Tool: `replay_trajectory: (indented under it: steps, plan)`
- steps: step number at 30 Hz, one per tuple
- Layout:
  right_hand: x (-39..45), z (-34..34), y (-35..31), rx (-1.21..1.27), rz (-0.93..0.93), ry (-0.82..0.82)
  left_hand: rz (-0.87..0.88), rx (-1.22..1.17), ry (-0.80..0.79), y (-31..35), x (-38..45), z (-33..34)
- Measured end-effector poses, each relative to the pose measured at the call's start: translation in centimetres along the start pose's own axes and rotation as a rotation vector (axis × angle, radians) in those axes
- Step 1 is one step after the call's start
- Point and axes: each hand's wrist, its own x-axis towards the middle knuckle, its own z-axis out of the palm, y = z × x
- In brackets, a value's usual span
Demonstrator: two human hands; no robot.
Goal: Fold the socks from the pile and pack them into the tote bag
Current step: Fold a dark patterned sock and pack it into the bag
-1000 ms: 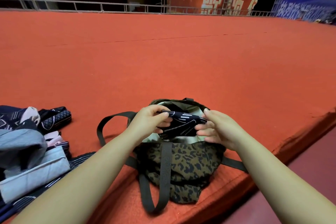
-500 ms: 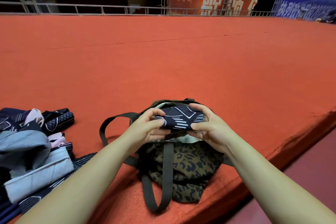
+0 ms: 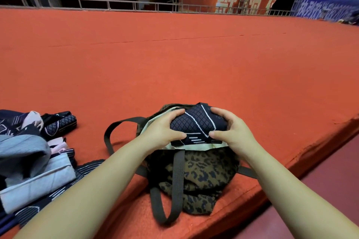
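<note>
A folded dark navy sock (image 3: 198, 122) with white lines sits at the open mouth of the leopard-print tote bag (image 3: 202, 176), which lies on the red carpet near the stage's front edge. My left hand (image 3: 165, 130) grips the sock's left side and my right hand (image 3: 231, 132) grips its right side, both pressing it against the bag's pale lining. At the left lies the sock pile (image 3: 29, 151), a heap of grey, navy and pink socks.
The red carpeted stage (image 3: 174, 64) stretches far ahead to a metal railing (image 3: 97, 4) and banners. Its front edge drops off at the lower right (image 3: 310, 161). The bag's dark straps (image 3: 169, 200) loop toward me and to the left.
Both hands have turned the folded sock flat and moved it forward and down over the bag's opening; the grip has widened around its sides.
</note>
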Motion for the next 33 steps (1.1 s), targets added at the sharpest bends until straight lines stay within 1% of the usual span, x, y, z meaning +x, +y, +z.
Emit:
replay_trajectory:
  steps: [2,3,4,6,7,9,10,12,14,16,17,18,20,21,22,24,26,28,30,33]
  plan:
    - [0.0,-0.5,-0.4,-0.378,0.006,0.031,-0.002,0.177,-0.027,0.5,0.4,-0.3]
    - [-0.1,-0.7,-0.5,-0.5,-0.004,0.027,-0.002,0.216,-0.048,0.6,0.5,-0.2]
    - [-0.1,-1.0,-0.5,-0.571,-0.001,0.013,0.001,0.244,-0.063,0.7,0.6,-0.1]
    - [0.0,-2.0,0.1,-0.619,0.028,-0.021,0.016,0.277,-0.082,0.5,1.1,0.5]
    - [-0.1,-2.7,0.7,-0.568,0.051,-0.052,0.014,0.253,-0.091,0.1,1.4,1.0]
    - [-0.3,-3.1,1.4,-0.302,0.09,-0.111,-0.036,0.118,-0.111,-0.7,1.3,1.2]
    - [-0.4,-2.9,1.5,-0.164,0.095,-0.109,-0.066,0.027,-0.129,-0.9,1.2,1.2]
    - [-0.1,-2.2,1.7,-0.032,0.094,-0.036,-0.089,-0.108,-0.14,-1.3,1.6,1.8]
    - [0.9,-1.3,1.8,-0.008,0.163,0.009,-0.144,-0.253,-0.112,-1.4,2.1,2.4]
    - [2.0,-0.9,1.9,-0.102,0.326,-0.049,-0.254,-0.333,-0.079,-1.5,2.3,2.5]
    - [2.5,-0.9,2.2,-0.165,0.425,-0.096,-0.306,-0.316,-0.086,-1.9,2.5,2.5]
    - [3.0,-1.0,2.5,-0.224,0.52,-0.139,-0.343,-0.201,-0.107,-2.2,2.5,2.3]
    - [3.7,-1.1,3.4,-0.301,0.651,-0.191,-0.391,0.18,-0.145,-2.6,2.4,2.0]
    - [4.0,-1.1,3.9,-0.324,0.691,-0.194,-0.405,0.311,-0.15,-2.7,2.5,2.1]
    - [4.3,-1.0,4.3,-0.34,0.724,-0.189,-0.415,0.378,-0.164,-2.7,2.6,2.1]
    - [4.8,-0.7,5.4,-0.398,0.756,-0.174,-0.408,0.445,-0.188,-2.7,3.1,2.2]
    - [5.1,0.0,6.3,-0.491,0.747,-0.137,-0.367,0.527,-0.186,-2.6,3.1,2.2]
    - [5.2,0.6,7.1,-0.528,0.706,-0.081,-0.297,0.592,-0.136,-2.7,3.0,2.2]
    - [5.1,1.0,7.5,-0.605,0.65,-0.065,-0.253,0.612,-0.133,-2.7,2.7,2.3]
    - [5.3,1.0,7.7,-0.81,0.574,-0.069,-0.255,0.665,-0.232,-2.7,2.4,3.2]
